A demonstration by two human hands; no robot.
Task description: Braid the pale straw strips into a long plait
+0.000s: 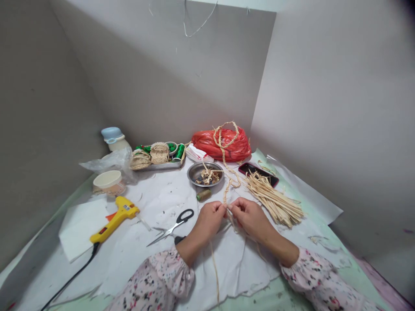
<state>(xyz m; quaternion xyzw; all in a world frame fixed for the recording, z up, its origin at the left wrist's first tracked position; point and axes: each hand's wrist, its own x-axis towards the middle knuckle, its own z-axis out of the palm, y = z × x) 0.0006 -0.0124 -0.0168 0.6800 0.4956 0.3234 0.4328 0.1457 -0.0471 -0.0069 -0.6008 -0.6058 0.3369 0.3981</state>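
Observation:
A long braid of pale straw [226, 190] runs from my fingers back over the table and loops up onto a red plastic bag. My left hand [210, 218] pinches the near end of the braid from the left. Close beside it, my right hand [248, 216] is also closed on the braid, fingertips almost touching the left ones. Loose strands [214, 268] hang from between the hands toward the table's front edge. To the right lies a bundle of dry straw strips [275, 198]. Scissors [173, 229] lie open just left of my left wrist.
A yellow glue gun [115, 219] with a black cord lies at left near a cream cup [107, 179]. Behind the hands are a metal bowl [191, 176] of scraps, a thread spool [203, 195], the red bag [207, 144], a phone [251, 168] and a tray [155, 166] of woven pieces.

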